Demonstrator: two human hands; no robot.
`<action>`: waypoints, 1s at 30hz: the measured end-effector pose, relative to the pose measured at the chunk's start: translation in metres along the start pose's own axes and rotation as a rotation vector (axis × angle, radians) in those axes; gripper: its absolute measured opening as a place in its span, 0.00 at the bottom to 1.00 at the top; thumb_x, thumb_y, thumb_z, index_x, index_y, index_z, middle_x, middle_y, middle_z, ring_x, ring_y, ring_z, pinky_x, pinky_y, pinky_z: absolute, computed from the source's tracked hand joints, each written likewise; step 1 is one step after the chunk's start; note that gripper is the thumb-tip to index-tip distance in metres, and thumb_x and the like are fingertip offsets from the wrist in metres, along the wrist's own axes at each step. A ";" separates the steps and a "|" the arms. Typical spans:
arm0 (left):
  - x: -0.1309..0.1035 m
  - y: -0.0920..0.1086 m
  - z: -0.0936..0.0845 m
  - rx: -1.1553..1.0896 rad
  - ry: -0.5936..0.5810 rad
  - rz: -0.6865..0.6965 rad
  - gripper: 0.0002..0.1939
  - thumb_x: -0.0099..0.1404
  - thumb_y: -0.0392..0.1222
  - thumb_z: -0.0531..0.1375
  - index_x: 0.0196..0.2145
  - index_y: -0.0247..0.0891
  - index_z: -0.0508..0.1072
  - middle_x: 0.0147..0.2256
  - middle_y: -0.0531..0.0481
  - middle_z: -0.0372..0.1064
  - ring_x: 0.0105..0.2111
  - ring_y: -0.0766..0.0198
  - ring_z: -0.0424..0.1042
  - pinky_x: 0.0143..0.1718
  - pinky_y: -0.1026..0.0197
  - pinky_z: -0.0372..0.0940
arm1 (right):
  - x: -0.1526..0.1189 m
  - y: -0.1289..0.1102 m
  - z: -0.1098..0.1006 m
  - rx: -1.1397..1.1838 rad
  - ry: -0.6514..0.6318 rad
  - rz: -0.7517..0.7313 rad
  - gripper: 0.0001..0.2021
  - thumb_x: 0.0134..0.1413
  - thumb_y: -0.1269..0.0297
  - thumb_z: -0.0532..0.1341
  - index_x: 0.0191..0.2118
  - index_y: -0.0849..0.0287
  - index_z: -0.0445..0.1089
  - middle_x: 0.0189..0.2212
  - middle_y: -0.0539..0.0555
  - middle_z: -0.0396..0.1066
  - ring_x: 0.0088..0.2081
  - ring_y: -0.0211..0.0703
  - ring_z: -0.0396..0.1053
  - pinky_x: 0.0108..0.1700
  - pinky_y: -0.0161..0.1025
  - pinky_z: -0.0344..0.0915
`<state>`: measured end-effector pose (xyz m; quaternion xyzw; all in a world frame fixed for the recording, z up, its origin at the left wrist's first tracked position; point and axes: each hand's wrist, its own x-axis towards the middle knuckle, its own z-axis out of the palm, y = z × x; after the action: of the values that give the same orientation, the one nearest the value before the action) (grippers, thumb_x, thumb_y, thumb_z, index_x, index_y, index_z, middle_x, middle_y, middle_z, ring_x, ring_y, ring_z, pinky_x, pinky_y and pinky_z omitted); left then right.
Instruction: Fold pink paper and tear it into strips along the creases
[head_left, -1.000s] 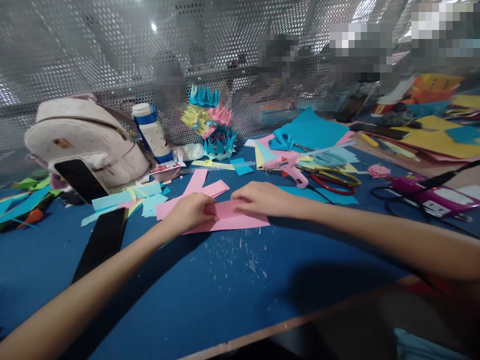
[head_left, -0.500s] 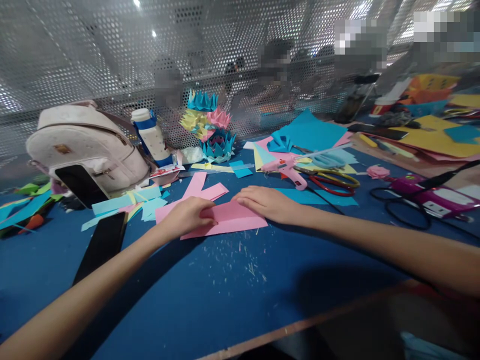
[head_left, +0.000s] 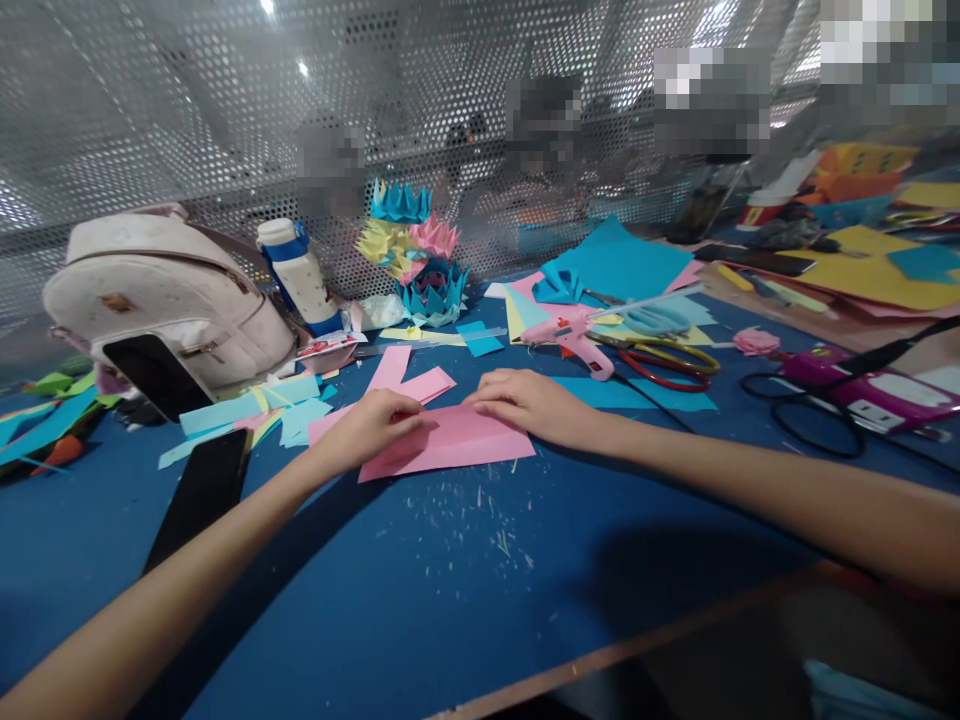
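Note:
A sheet of pink paper [head_left: 457, 445] with a crease along it lies on the blue table in front of me. My left hand [head_left: 379, 425] is closed at its left part, fingers and thumb drawn together on the paper. At the far right edge, my right hand [head_left: 514, 402] has its curled fingers on the paper; its thumb is partly hidden. Behind my left hand are pink paper strips [head_left: 427, 384], partly covered by it. A pink glue gun [head_left: 566, 335] lies beyond my right hand, near scissors with red and yellow handles [head_left: 667, 362].
At the left are a black phone [head_left: 201, 490], a pale backpack [head_left: 161, 290] with another phone leaning on it, and a bottle [head_left: 296, 275]. Folded paper flowers [head_left: 431, 290] stand at the back. A purple power strip [head_left: 862, 385] with cables lies right.
My left hand's thumb and fingers have come closer together and shifted slightly up on the pink paper. My right hand stays almost in place. The view has shifted a little.

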<state>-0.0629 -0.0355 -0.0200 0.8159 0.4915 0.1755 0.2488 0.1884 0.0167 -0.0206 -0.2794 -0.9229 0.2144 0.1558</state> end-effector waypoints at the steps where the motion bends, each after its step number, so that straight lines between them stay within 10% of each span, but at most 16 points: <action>1: 0.000 0.000 0.000 -0.014 -0.002 -0.003 0.19 0.69 0.49 0.56 0.26 0.34 0.74 0.23 0.53 0.66 0.24 0.68 0.61 0.27 0.65 0.55 | 0.000 0.000 0.000 0.000 0.001 -0.003 0.15 0.66 0.63 0.53 0.46 0.57 0.76 0.44 0.55 0.74 0.46 0.45 0.69 0.47 0.41 0.62; 30: -0.014 0.006 -0.003 0.045 0.022 -0.053 0.09 0.61 0.35 0.59 0.34 0.39 0.80 0.34 0.48 0.79 0.33 0.60 0.73 0.36 0.61 0.63 | -0.002 -0.018 -0.013 -0.389 -0.154 0.087 0.06 0.51 0.66 0.62 0.35 0.56 0.75 0.33 0.53 0.76 0.34 0.46 0.69 0.26 0.39 0.46</action>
<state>-0.0665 -0.0494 -0.0148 0.8061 0.5193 0.1670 0.2296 0.1871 0.0064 -0.0008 -0.3267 -0.9431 0.0595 0.0184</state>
